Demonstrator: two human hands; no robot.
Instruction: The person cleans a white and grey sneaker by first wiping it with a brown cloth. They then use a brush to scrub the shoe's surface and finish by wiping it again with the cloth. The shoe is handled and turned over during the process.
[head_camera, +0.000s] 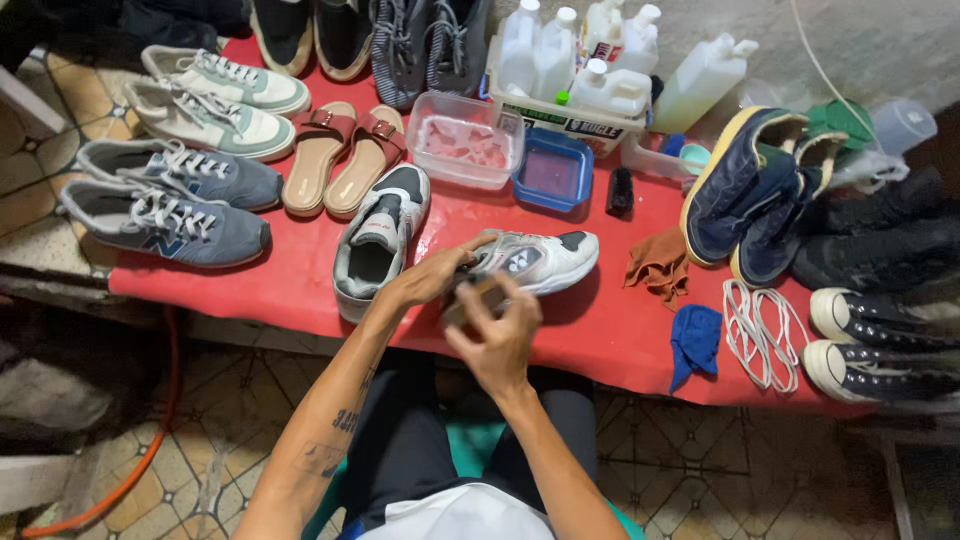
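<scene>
1. The left hand (432, 272) grips the heel end of a white mesh running shoe with grey and black panels (540, 260), fingers curled over its collar. The shoe lies on its side on the red cloth-covered table (300, 285), toe pointing right, just beyond the hand.
2. The right hand (497, 335) is closed around a small brown block-shaped brush (478, 297), held against the shoe's heel, directly below the left hand; the two hands nearly touch.
3. The shoe's grey-and-white mate (380, 240) stands just left of the left hand, opening upward.
4. Behind the shoes sit a clear plastic tub (463, 138) and a blue square container (553, 170).
5. To the right of the held shoe lie a crumpled rust-brown rag (660, 265), a blue cloth (696, 340) and a bundle of white laces (765, 330), all well apart from the hands.
6. A pair of tan sandals with maroon straps (340, 155) rests farther left.
</scene>
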